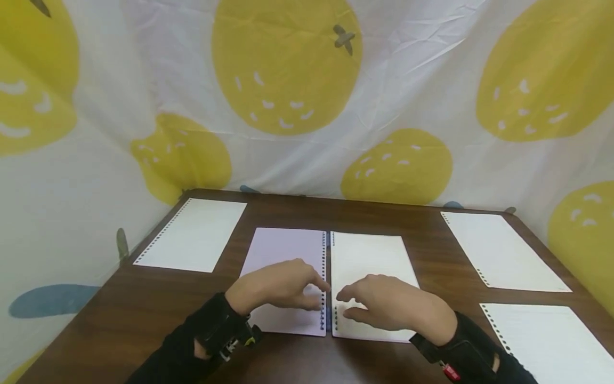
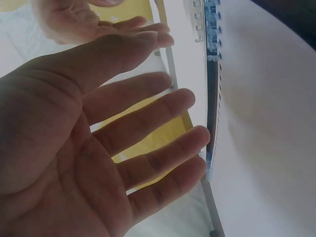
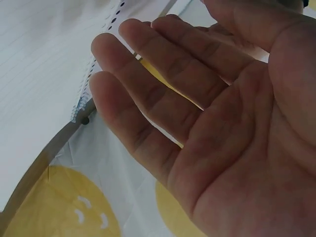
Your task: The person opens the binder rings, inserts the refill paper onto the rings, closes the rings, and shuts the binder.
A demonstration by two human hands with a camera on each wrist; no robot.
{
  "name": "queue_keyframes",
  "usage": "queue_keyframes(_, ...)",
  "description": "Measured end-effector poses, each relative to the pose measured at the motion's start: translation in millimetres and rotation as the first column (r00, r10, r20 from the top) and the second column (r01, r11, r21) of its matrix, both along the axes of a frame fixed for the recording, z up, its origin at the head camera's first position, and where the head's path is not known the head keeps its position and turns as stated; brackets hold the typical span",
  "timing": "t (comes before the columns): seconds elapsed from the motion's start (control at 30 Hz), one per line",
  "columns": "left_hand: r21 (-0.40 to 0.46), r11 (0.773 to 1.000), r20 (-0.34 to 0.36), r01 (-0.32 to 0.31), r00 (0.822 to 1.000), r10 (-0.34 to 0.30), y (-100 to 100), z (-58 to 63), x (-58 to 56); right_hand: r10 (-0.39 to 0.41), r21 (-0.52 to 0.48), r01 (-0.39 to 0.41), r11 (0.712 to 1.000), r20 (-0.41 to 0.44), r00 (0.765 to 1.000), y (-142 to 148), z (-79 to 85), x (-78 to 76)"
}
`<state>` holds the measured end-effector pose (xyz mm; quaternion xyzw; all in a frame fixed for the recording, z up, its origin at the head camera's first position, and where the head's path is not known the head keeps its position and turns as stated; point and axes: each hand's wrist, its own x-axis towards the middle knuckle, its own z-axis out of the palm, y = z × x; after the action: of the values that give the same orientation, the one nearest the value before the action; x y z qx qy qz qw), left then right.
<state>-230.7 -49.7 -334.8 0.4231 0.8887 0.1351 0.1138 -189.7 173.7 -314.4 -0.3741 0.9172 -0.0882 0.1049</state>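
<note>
Two grips, the left (image 1: 283, 285) above a lavender page (image 1: 285, 248) and the right (image 1: 393, 306) above a white page (image 1: 371, 258), hold nothing, their fingers loosely extended inward. Any move probably turns on the binding (image 1: 328, 320) between those pages: its long axis runs away from the person, crosswise to the fingers, with the left grip looking nearer. So the open notebook (image 1: 342, 266) lies below and between both grips, on the table (image 1: 331, 213), and no contact plainly shows. Farther out, one loose sheet (image 1: 192, 234) lies to the left, two others (image 1: 503, 250) to the right.
</note>
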Motion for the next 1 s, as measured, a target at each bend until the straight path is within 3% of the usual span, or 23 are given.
queue_keyframes(0.13,0.007,1.0,-0.01,0.006,1.0,-0.006,9,-0.8,1.7,-0.029,0.003,0.029,1.0,-0.019,0.999,6,1.2,0.0)
queue_keyframes(0.53,0.026,0.999,-0.019,-0.045,0.999,0.045,17,4.4,2.3,0.037,-0.044,-0.04,0.998,-0.059,0.998,16,18.2,-1.1)
queue_keyframes(0.7,0.073,0.992,-0.082,-0.098,0.991,0.104,20,4.8,2.6,-0.017,-0.063,0.014,0.998,-0.059,0.998,33,32.9,-2.6)
queue_keyframes(0.83,0.123,0.982,-0.136,-0.142,0.978,0.159,25,3.2,4.1,-0.081,-0.041,0.077,0.996,-0.116,0.99,50,44.0,-1.3)
queue_keyframes(0.9,0.133,0.983,-0.145,-0.124,0.979,0.143,30,0.6,5.8,-0.091,-0.015,0.09,0.996,-0.156,0.984,60,43.6,-0.6)
queue_keyframes(1.0,0.137,0.99,-0.171,-0.024,0.984,0.048,39,-4.3,10.4,-0.095,0.018,0.101,0.995,-0.217,0.972,79,35.3,-0.1)
